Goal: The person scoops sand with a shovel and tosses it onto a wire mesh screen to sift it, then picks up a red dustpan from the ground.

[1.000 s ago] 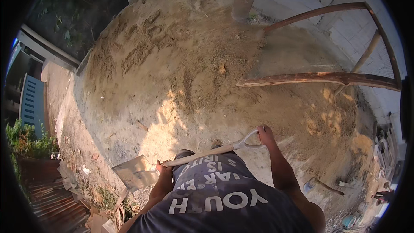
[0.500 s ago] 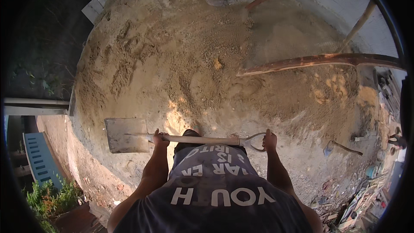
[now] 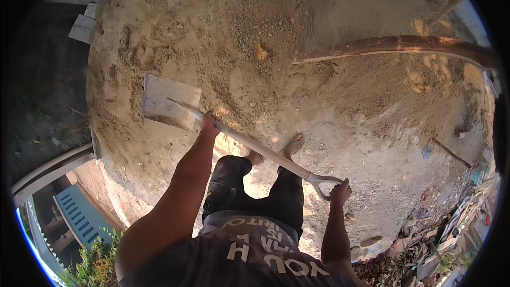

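Observation:
A shovel (image 3: pixel 260 149) with a pale wooden shaft slants across in front of me, its blade toward the upper left. My left hand (image 3: pixel 209 122) is wrapped round the shaft just behind the blade. At the other end, my right hand (image 3: pixel 341 192) grips the D-shaped handle. The flat, square metal blade (image 3: pixel 171 99) hangs over or rests against the sandy soil (image 3: pixel 207 37); I cannot tell if it touches. No load shows on the blade.
A wooden-framed mesh screen (image 3: pixel 393 47) lies over sand at the upper right. A hoe-like tool (image 3: pixel 449 151) is on the ground at right, near scrap and debris (image 3: pixel 441 234). A blue slatted panel (image 3: pixel 79 215) and a bush (image 3: pixel 95 258) are at lower left.
The shovel has swung from level to slanting, blade moved up and forward with my left hand, handle end slightly lower. My view has tilted, and my legs and feet now show.

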Tool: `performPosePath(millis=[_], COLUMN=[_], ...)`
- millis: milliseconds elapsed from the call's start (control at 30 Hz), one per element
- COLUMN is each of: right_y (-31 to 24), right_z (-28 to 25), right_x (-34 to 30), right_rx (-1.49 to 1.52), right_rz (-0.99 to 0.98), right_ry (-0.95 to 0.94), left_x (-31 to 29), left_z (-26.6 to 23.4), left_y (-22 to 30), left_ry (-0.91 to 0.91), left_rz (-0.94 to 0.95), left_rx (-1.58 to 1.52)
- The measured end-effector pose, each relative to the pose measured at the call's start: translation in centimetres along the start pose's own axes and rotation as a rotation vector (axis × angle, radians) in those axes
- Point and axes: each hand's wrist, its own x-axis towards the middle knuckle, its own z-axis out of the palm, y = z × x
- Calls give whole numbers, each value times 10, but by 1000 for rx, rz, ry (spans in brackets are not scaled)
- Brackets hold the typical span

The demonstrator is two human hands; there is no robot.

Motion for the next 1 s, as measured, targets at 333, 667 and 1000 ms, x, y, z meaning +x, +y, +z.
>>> performPosePath(millis=[333,667,1000], right_y=[119,46,127], right_z=[-225,-162,4], right_x=[150,124,210], right_rx=[-185,-396,-157], right_rz=[55,-121,49], right_ry=[674,864,707], left_x=[96,103,329], left_z=[37,76,118], left_y=[-376,-546,-367], left_ry=[-17,-59,-160], left_rz=[-485,-867,-546], left_rx=[45,158,105])
